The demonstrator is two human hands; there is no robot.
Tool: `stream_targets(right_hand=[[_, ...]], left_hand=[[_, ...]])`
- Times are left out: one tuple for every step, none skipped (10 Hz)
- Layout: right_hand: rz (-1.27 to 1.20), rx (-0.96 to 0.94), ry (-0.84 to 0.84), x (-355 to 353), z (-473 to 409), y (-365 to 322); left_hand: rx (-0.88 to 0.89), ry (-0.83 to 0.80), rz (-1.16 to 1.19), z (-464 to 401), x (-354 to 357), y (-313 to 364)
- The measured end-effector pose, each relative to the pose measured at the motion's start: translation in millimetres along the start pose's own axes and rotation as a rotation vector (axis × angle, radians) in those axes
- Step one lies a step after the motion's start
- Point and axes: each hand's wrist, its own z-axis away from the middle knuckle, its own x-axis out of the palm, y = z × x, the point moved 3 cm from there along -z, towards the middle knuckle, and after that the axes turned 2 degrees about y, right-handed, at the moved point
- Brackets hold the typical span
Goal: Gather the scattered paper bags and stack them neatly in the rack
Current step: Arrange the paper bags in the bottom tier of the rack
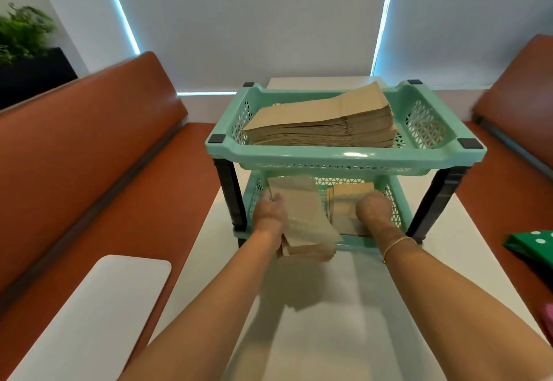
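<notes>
Mint-green plastic forms the 2-tier rack (344, 157) standing on the white table (344, 306). Its upper tray holds a tall stack of brown paper bags (323, 124). At the lower tray's front opening, the left hand (269, 211) grips a bundle of bags (302, 222), half inside, overhanging the rim. Right hand (374, 208) rests on a flat bag pile (347, 205) inside; its finger pose is hidden.
</notes>
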Motion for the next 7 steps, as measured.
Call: stream_targets(right_hand=[[-0.025,-0.035,-0.006,3,-2,1],[0.013,-0.053,0.032,-2,-6,-3],[0.045,-0.001,0.020,-2,-5,-4],[0.024,0.024,0.017,0,-2,-6],[-0.098,-0.024,0.087,-12,-4,-19],[-0.365,-0.017,-0.104,-18,-1,-32],[-0.532,0.034,-0.362,-18,12,-35]], left_hand=[[0.031,-0.001,0.023,1,0,1],[0.050,0.005,0.052,-1,0,0],[0.062,-0.018,0.076,-4,2,0],[0.063,-0.061,0.068,-3,5,3],[0.072,-0.084,0.067,-7,9,9],[0.055,-0.113,0.055,-9,20,17],[0.016,-0.105,0.014,-7,34,32]])
